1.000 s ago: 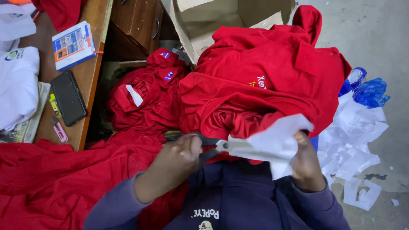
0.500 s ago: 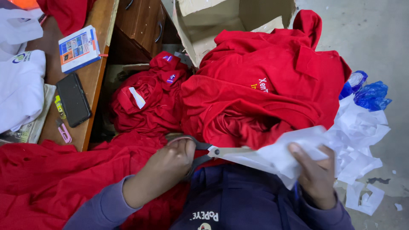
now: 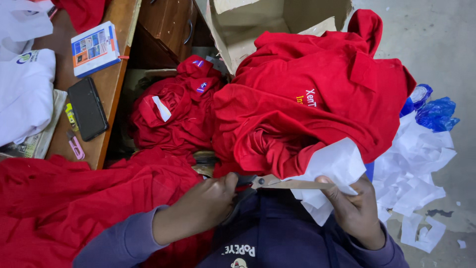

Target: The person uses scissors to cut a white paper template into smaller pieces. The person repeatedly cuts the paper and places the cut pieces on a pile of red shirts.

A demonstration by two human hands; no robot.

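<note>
The left hand (image 3: 206, 206) is closed through the handles of a pair of scissors (image 3: 270, 182), its grip clamped on them, and the blades run out toward 3 o'clock, lying nearly level across the lap. Their long axis points straight at the white sheet (image 3: 333, 171), which sits at 3 o'clock from that grip. The blades look almost together where they reach the sheet's left edge, though how far they bite in cannot be told. The right hand (image 3: 354, 211) is the nearer of the 2 to the sheet: its grip is pinched on the sheet's lower part, thumb on top, holding it up just in front of a heap of red shirts (image 3: 307, 104). At 4 o'clock from the right hand, white offcuts (image 3: 421, 183) lie on the floor. At 10 o'clock from the left hand, a black phone (image 3: 88, 109) rests on the wooden counter (image 3: 116, 89).
</note>
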